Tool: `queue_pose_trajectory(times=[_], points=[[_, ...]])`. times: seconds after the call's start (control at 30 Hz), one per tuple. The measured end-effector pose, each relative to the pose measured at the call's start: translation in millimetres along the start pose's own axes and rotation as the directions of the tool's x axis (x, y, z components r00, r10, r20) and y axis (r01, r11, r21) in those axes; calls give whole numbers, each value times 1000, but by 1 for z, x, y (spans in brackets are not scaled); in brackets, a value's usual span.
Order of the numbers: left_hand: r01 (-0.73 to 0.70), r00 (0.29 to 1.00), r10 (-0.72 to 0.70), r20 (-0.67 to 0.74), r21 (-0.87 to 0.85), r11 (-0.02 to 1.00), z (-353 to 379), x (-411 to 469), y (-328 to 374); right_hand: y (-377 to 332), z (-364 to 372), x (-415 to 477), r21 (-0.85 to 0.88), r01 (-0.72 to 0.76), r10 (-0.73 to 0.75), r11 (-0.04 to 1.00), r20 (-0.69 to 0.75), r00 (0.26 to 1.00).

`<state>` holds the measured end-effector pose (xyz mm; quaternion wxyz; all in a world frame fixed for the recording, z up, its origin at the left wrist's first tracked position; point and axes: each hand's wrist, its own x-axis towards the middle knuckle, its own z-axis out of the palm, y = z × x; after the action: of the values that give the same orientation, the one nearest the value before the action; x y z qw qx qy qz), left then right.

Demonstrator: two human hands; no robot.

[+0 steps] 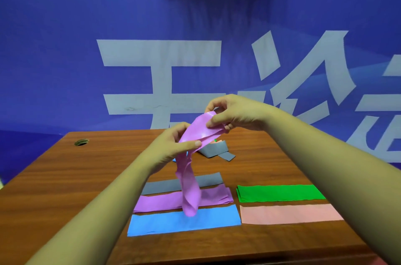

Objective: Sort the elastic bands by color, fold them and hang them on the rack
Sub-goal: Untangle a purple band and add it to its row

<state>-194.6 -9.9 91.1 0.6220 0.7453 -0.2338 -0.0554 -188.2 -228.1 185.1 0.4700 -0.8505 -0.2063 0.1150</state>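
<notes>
**Purple band (186,178) raised over counter (86,178)**

Held in the air, clear of the counter at its upper part. Top end pinched between thumb and fingers of right grip (232,115), clamped on the strip. A little lower, pinched between thumb and curled fingers of left grip (173,145), likewise clamped on it. Short slanted span between the two grips. Below left grip, hanging loose and twisted, with lower tip in front of blue band (217,217); contact with it not determinable.

Laid flat on near part of counter, left group, back to front: grey band (208,180), folded purple band (212,197), blue band, each just beside the next. Right group: green band (280,193) behind, pink band (290,213) in front, close together.

Farther back, near middle of counter: loose grey band (214,149), not folded flat, partly hidden by the grips, with small bits of green and orange just behind it.

Round hole (81,142) near far left corner of counter. Behind counter: blue wall cloth (65,48) with large white characters.
</notes>
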Motion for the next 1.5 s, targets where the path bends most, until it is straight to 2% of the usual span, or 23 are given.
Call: queue_pose_trajectory(times=[0.13,0.23,0.37,0.43,0.57,0.73,0.83,0.93,1.0,1.1,1.2,1.37,1.5], points=[[-22,1000,23,8,-63,998,3,-4,-1,1,-1,-5,70,23,-22,997,-17,1000],[-27,998,34,61,-121,992,6,-8,-2,-3,-1,-7,50,43,-40,998,-45,998],[29,994,-19,111,-97,995,10,-13,-10,-13,1,-5,42,21,-20,999,-29,999],[68,985,-65,159,-14,998,11,-16,-21,-17,1,-2,81,24,-19,996,-58,998],[155,963,-167,211,73,985,16,-24,-50,-22,-3,2,108,36,-13,993,-201,980],[213,944,-235,230,120,970,18,-34,-76,-15,-12,7,229,73,38,971,-447,894],[285,944,-266,198,-75,956,18,-35,-84,-5,-15,8,229,37,85,973,-497,864],[348,937,-331,111,-355,868,12,-36,-86,9,-19,8,243,-11,148,970,-554,819],[292,950,-313,11,-386,875,2,-38,-86,20,-20,6,257,-50,195,965,-582,789],[151,980,-181,-88,-267,952,-13,-40,-85,36,-16,1,280,-103,251,954,-563,787],[93,990,-119,-75,-289,953,-20,-39,-78,41,-12,1,298,-107,254,949,-514,820],[164,986,-145,77,-395,904,-23,-36,-59,29,-5,7,256,-60,176,965,-461,870],[267,964,-246,102,-407,874,-5,-32,-36,18,3,10,210,-9,103,978,-443,891]])
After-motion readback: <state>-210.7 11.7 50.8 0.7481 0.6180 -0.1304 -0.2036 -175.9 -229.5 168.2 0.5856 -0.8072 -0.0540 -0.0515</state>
